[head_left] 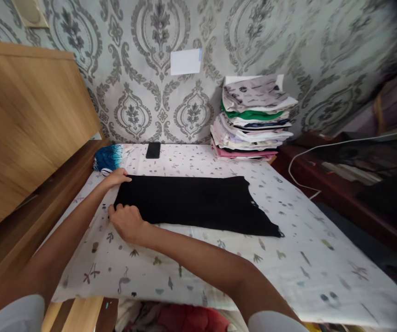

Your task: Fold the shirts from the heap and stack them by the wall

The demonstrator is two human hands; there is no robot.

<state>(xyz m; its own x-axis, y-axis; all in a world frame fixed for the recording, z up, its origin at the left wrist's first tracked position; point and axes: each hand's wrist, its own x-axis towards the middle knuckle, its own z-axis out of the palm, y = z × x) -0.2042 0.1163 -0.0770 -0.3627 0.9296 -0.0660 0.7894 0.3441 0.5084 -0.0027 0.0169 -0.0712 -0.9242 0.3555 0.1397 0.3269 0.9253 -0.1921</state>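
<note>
A black garment lies flat on the white printed cloth, folded into a long strip with its uneven end to the right. My left hand is closed on the far left corner of the garment, thumb resting on top. At the near left corner my right hand has its fingers curled over the edge, and its fingertips are partly hidden. My right forearm crosses in front of the strip without covering much of it.
A tall stack of folded clothes stands at the back right against the patterned wall. A dark phone lies at the back, and a blue bundled cloth sits at the back left. A wooden panel borders the left; a white cable hangs right.
</note>
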